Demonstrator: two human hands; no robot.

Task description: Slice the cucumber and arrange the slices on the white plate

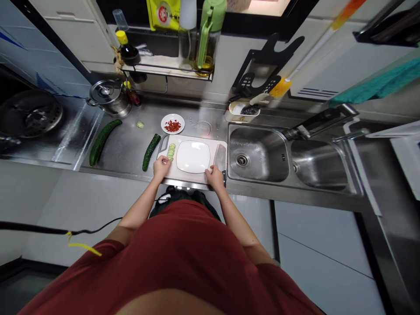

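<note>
A white rectangular plate (193,156) lies on the cutting board (183,176). My right hand (215,177) pinches the plate's lower right corner. At the board's left side, my left hand (162,168) has its fingers closed at the lower end of a row of cucumber slices (171,151). A knife (219,156) rests on the board's right part, just beyond my right hand. Left of the board lies a cut piece of cucumber (151,152), and farther left a long cucumber (102,142). Behind the board is a small white plate (173,115) with chopped red pieces.
A double sink (259,170) adjoins the board on the right, with a faucet (320,121) behind it. A steel pot (110,98) stands at the back left. Bottles fill a wall rack (167,66). A cucumber end (140,124) lies on the counter.
</note>
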